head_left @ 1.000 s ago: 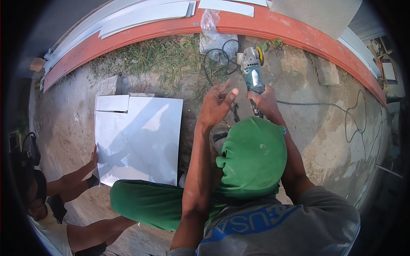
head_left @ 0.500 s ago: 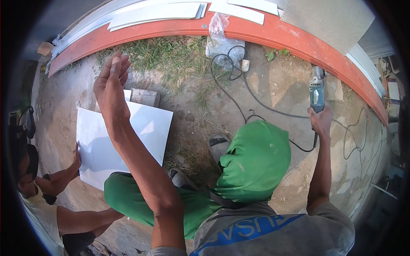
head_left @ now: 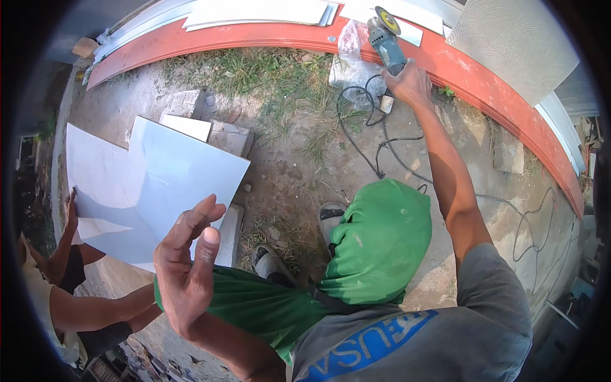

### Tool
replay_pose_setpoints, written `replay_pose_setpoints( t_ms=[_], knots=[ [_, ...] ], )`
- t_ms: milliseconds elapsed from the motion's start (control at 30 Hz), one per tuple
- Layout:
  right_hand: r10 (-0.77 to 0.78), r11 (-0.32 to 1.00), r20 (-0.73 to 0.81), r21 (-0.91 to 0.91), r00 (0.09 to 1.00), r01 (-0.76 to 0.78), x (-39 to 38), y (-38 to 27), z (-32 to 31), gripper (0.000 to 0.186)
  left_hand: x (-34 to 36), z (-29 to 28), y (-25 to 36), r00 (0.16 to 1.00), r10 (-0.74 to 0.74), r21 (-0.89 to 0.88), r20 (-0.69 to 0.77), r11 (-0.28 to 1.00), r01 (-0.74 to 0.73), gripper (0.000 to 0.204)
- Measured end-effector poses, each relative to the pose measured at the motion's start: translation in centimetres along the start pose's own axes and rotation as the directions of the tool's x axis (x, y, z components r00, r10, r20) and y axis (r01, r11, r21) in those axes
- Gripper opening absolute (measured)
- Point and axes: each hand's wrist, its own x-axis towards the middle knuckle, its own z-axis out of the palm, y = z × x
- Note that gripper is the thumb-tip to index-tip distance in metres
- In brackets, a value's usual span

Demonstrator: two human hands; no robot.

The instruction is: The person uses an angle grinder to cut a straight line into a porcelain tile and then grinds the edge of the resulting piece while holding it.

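Observation:
My right hand (head_left: pixel 409 83) grips a blue-green angle grinder (head_left: pixel 387 49) by its body. The grinder's yellow disc faces up, above the orange boards at the far side. My left hand (head_left: pixel 189 264) is raised with nothing in it, thumb apart from the fingers, in front of the near edge of a large white tile (head_left: pixel 184 169). This tile has a notch in its far left edge and lies partly over blocks. A co-worker's hand (head_left: pixel 71 210) holds its left edge. The grinder's dark cord (head_left: pixel 414 170) trails across the ground.
Stacked orange boards (head_left: pixel 267 41) curve along the far side, with white panels (head_left: pixel 254 11) on them. A clear plastic bag (head_left: pixel 358 73) lies by the cord. A textured grey panel (head_left: pixel 509 48) leans at the far right. Concrete blocks (head_left: pixel 229 137) sit beside the tile.
My right hand has swung the grinder left and away to the far boards. My left hand has come down and nearer. The tile has shifted left, and its notch now shows.

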Motion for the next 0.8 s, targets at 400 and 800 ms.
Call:
replay_pose_setpoints(
  t_ms=[400, 800],
  knots=[
    [-0.080, 0.992, -0.009, -0.094, 0.997, 0.079, 17.8, -12.4, 9.1, 0.061, -9.1, -8.5, -2.4, 0.912, -0.248, 0.206, -0.327, 0.923, 0.325, 0.049],
    [0.023, 0.986, 0.020, -0.166, 1.000, -0.019, 20.6, -14.2, 12.0, 0.061, -9.7, -10.9, -3.8, 0.866, -0.397, 0.081, -0.303, 0.895, 0.438, 0.047]
  ],
)
